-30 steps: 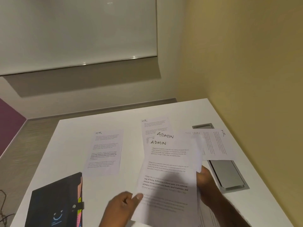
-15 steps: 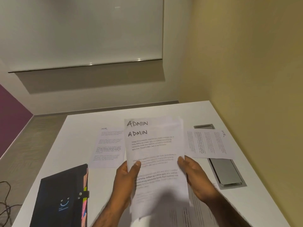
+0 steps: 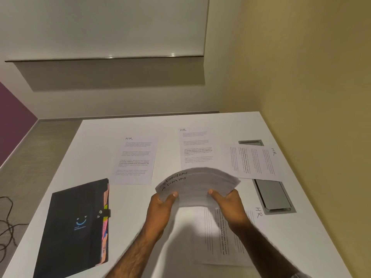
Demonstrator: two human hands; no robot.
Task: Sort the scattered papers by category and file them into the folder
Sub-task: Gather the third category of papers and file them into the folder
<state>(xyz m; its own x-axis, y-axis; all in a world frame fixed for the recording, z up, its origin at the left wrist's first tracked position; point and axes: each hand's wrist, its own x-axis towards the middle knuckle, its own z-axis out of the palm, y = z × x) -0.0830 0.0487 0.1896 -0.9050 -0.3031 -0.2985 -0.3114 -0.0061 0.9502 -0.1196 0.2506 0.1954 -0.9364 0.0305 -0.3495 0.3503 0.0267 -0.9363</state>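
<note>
ADMIN papers [image 3: 197, 182] gripped at both sides by left hand [image 3: 160, 207] and right hand [image 3: 228, 205], held above the white worktop [image 3: 96, 157], black folder [image 3: 74, 227] laid closed at left, HR sheets [image 3: 135, 160] spread beyond

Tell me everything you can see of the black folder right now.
The black folder lies flat and closed on the white table, near its left edge, left of both hands. Its cover looks matte, with a blue smile logo and small text. A strap with a snap fastener crosses its right edge, where pink, yellow and orange tabs stick out. Neither hand touches it.
</note>
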